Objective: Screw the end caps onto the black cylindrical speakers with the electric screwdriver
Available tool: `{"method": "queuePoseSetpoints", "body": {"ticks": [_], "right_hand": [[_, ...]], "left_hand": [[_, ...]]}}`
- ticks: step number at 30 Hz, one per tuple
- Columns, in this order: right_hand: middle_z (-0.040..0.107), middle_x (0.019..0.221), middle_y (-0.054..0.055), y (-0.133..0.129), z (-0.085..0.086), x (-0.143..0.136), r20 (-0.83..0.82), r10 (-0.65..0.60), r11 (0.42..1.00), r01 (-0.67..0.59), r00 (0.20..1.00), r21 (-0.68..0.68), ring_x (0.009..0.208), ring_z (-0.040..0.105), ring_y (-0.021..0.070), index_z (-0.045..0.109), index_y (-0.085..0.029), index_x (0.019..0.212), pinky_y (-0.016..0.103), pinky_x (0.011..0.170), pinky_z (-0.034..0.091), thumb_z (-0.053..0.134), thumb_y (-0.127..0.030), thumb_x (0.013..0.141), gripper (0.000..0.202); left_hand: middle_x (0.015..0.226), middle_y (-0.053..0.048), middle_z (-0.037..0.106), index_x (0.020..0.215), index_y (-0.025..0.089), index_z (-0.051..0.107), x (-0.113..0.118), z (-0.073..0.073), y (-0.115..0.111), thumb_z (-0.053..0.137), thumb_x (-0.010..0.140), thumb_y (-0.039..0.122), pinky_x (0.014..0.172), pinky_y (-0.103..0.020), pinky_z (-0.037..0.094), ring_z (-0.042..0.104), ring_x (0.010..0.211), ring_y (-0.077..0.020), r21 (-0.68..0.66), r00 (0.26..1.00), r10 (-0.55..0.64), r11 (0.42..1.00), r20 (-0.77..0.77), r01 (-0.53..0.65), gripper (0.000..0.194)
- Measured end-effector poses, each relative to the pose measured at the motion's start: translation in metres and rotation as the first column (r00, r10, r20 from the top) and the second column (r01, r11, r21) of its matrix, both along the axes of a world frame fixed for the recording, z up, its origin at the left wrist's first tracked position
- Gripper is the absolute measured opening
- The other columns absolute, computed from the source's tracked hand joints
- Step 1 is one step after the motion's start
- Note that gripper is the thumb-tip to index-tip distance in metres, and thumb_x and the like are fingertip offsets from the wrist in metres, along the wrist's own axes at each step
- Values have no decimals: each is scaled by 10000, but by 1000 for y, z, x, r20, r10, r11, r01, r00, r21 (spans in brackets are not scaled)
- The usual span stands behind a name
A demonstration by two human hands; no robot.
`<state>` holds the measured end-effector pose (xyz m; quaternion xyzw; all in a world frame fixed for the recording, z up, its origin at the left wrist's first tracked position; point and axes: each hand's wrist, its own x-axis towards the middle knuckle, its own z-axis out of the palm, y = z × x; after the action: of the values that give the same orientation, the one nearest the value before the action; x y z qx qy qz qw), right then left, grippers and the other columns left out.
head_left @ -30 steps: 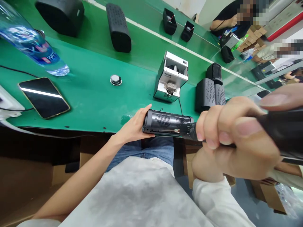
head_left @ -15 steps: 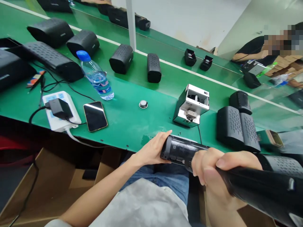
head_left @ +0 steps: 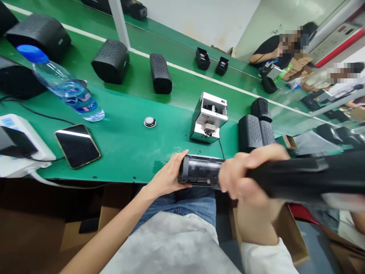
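My left hand (head_left: 168, 175) is wrapped round the left end of a dark cylindrical housing (head_left: 201, 169) with a perforated panel, held at the table's front edge. Closed round a long black power tool (head_left: 302, 175) is my right hand (head_left: 251, 173); the tool's front end meets the right part of the housing, and my fingers hide the exact contact. Behind the housing stands a silver and black machine (head_left: 209, 118) with an open front. A small round metal part (head_left: 149, 121) lies on the green table left of the machine.
On the green table (head_left: 125, 140) are a phone (head_left: 77, 145), a water bottle (head_left: 68, 89) and a white power strip (head_left: 25, 140) at left. Black speaker-like cases (head_left: 111, 61) line the back; more (head_left: 251, 133) stand at right. Two people work farther off, upper right.
The view has shifted right, so table items appear farther left. The black tool has swung to lie more level. Both hands keep their holds.
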<state>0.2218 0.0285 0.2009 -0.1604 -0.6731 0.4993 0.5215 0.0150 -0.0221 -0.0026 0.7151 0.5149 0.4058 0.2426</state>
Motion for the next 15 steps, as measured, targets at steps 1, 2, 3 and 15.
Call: {"method": "queuePoseSetpoints", "body": {"ticks": [1, 2, 3, 15], "right_hand": [[547, 607, -96, 7, 12, 2, -85, 6, 1000, -6, 996, 6, 372, 453, 98, 704, -285, 1130, 264, 363, 450, 881, -321, 953, 253], [520, 587, -102, 17, 23, 3, -182, -1, 1000, 7, 983, 31, 339, 388, 81, 723, -271, 1123, 255, 320, 401, 900, -353, 951, 260], [509, 580, -101, 30, 33, 2, -237, -9, 998, 25, 971, 65, 330, 358, 71, 743, -259, 1087, 252, 301, 374, 924, -349, 936, 252], [448, 637, -90, 184, -6, -58, -203, -431, 842, 473, 879, 260, 552, 495, 149, 534, -332, 1027, 371, 541, 479, 774, -891, 875, 627]], "left_hand": [[1719, -226, 436, 1806, 364, 16, 0, 0, 0, 1040, 751, 227, 1261, -691, 514, 500, 1594, -476, -5, 1000, -2, 1000, -2, 2, 1477], [1727, -232, 426, 1807, 361, 7, -1, -1, 0, 1043, 750, 236, 1262, -696, 512, 494, 1599, -481, -10, 1000, -9, 1000, -4, 9, 1485], [1732, -237, 418, 1808, 359, 1, -1, -1, 1, 1045, 751, 247, 1261, -701, 511, 490, 1602, -484, -16, 1000, -17, 1000, -4, 17, 1490], [1714, -232, 435, 1811, 361, 7, -2, 0, 1, 1029, 774, 268, 1265, -686, 510, 494, 1603, -479, -43, 1000, -16, 999, 13, 17, 1459]]}}
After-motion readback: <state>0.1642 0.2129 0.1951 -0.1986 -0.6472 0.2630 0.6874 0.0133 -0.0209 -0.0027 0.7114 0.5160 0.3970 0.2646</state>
